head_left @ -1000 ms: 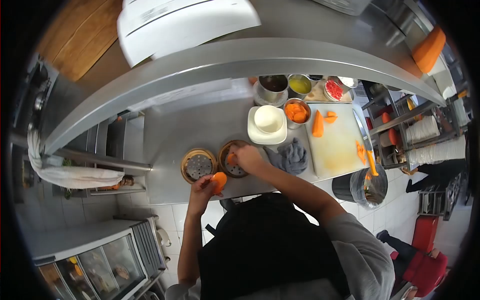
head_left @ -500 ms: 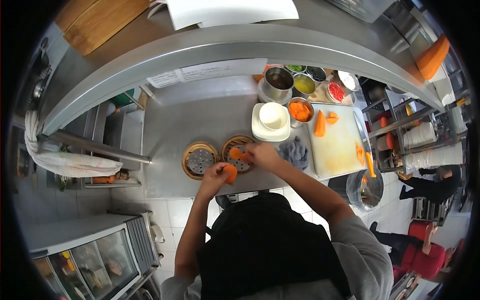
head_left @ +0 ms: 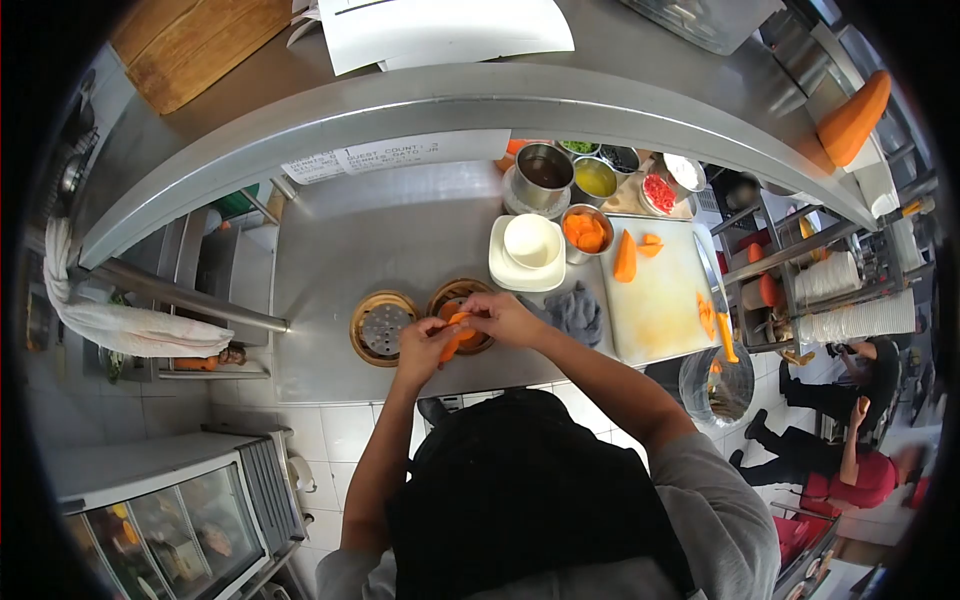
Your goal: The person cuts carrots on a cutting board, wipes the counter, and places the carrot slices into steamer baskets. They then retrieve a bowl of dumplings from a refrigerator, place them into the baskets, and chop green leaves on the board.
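Your left hand [head_left: 424, 346] pinches carrot slices [head_left: 449, 349], can't tell if your right hand [head_left: 503, 318] does; loose pinch, one might miss the basket [head_left: 437, 299] below.

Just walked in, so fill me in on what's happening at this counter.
A person's left hand holds thin orange slices, probably carrot, and the fingertips of the right hand are at them too. Both hands meet over the near-left side of the right round basket. Beside it, the left round basket shows only a perforated liner. More slices sit in a metal pot, and a knife lies on the cutting board.
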A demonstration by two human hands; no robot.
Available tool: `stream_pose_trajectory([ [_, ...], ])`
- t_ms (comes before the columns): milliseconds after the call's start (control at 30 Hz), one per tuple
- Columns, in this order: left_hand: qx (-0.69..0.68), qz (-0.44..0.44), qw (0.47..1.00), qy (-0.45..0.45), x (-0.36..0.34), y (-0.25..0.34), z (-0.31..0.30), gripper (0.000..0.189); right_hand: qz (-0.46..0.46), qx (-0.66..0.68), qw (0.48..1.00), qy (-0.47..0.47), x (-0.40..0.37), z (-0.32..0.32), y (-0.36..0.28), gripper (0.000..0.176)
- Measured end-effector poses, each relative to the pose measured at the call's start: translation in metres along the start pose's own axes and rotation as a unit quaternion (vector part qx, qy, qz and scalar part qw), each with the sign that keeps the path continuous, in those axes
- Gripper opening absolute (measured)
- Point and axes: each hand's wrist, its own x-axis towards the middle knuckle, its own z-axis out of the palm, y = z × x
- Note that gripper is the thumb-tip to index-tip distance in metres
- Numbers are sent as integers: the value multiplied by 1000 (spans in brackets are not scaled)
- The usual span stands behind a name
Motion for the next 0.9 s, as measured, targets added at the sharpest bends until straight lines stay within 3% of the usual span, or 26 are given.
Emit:
stream_pose_trajectory([
  [67, 44, -21, 999, -4, 7, -1, 0, 17, -7, -38, 999, -31, 6, -4, 5, 22],
  [100, 45, -21, 999, -3, 7, -2, -1, 17, -24, -119, 992, 21, 9, -3, 13, 22],
  [133, -3, 12, 1000, -4, 5, -4, -5, 17, -40, -197, 977, 73, 12, -2, 17, 22],
  [167, -51, 44, 998, -7, 2, -5, -8, 17, -39, -196, 977, 74, 14, -1, 21, 22],
  [233, -83, 45, 995, -8, -10, -4, -18, 17, -69, -341, 937, 41, 15, 3, 27, 21],
  [267, -116, 49, 992, -7, -16, -2, -24, 17, -68, -340, 937, 41, 14, 6, 29, 21],
  [333, -89, 67, 994, 19, -19, -15, -35, 16, -185, -352, 905, 150, 12, 11, 26, 22],
  [367, -62, 84, 993, 47, -20, -20, -41, 14, -189, -350, 906, 149, 11, 11, 23, 22],
  [467, -85, 35, 994, 58, -32, -15, -56, 14, -136, -282, 940, 136, 12, 17, -4, 26],
  [500, -86, 34, 994, 65, -35, -12, -57, 14, -103, -117, 985, 73, 13, 24, -17, 27],
  [533, -94, 25, 993, 64, -36, -11, -57, 13, -63, 50, 997, 8, 15, 32, -26, 27],
  [667, -102, -6, 993, 67, -36, -6, -67, 14, -15, 87, 993, -75, 44, 74, -22, 27],
  [767, -101, 8, 990, 99, -46, -7, -81, 14, 21, 135, 990, -36, 66, 90, -27, 26],
  [800, -98, 6, 990, 96, -50, -11, -86, 14, -1, 8, 1000, -13, 69, 88, -29, 23],
  [833, -94, 13, 990, 106, -54, -16, -93, 14, 2, 12, 1000, -9, 75, 90, -30, 23],
  [900, -86, 17, 990, 111, -56, -25, -105, 15, -86, -109, 990, 27, 86, 99, -34, 26],
])
